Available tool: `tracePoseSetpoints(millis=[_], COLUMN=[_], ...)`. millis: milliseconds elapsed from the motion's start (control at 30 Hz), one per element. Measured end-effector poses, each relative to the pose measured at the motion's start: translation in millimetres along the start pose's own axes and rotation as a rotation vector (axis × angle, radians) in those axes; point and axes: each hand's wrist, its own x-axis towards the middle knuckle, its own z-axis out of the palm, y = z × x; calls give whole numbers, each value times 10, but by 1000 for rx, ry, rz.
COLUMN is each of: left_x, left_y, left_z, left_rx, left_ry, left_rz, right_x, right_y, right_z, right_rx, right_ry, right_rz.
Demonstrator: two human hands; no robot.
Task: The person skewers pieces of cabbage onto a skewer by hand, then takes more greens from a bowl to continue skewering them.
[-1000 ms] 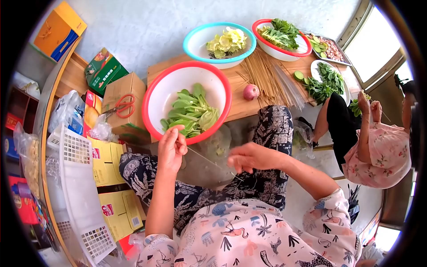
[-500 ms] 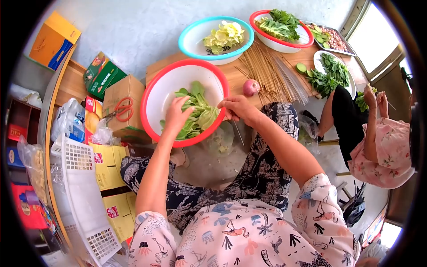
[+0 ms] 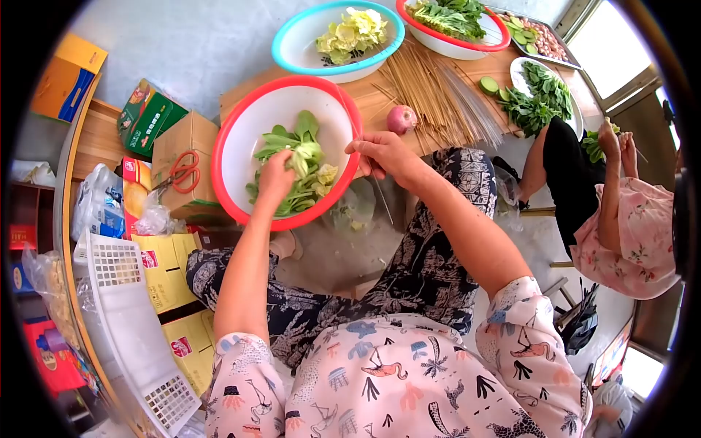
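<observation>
My left hand (image 3: 276, 177) is inside the red-rimmed white basin (image 3: 226, 139), its fingers closed on leafy greens (image 3: 307, 152) with pale stems. More loose leaves lie under and around it. At the basin's right rim, my right hand (image 3: 385, 156) pinches a thin skewer (image 3: 384, 203), whose lower end sticks out below the fingers. No leaf can be made out on the skewer. A red onion (image 3: 401, 119) sits on the wooden table just beyond my right hand.
Bundled skewers (image 3: 427, 91) lie on the table (image 3: 252, 89). Behind stand a blue-rimmed basin (image 3: 283, 51) of pale leaves and another red-rimmed basin (image 3: 460, 51) of greens. Scissors (image 3: 182, 173) rest on a carton at left. Another person's hands (image 3: 617, 146) hold greens at right.
My left hand has gone from open above the greens to closed on some of them, lifting them slightly. My right hand keeps its pinch on the skewer. The view has shifted a little.
</observation>
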Motion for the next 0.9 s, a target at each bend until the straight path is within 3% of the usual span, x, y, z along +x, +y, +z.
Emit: tracePoseSetpoints(millis=[33, 100, 167, 233, 467, 900], left_x=[2, -1, -64, -148, -307, -369], left_y=[-28, -66, -93, -18, -129, -18], left_z=[-69, -215, -423, -642, -773, -1123], left_rx=[2, -699, -791, -1134, -1355, -1599], left_ry=[-3, -19, -64, -106, -309, -187], left_rz=[-2, -462, -509, -561, -485, -386], right_x=[2, 3, -4, 3, -15, -21], right_y=[1, -9, -11, 5, -17, -7], right_z=[-5, -7, 6, 16, 39, 31], right_rx=[13, 27, -5, -9, -67, -77], right_ry=[9, 16, 8, -7, -53, -39], right_rz=[-5, -8, -12, -7, 2, -5])
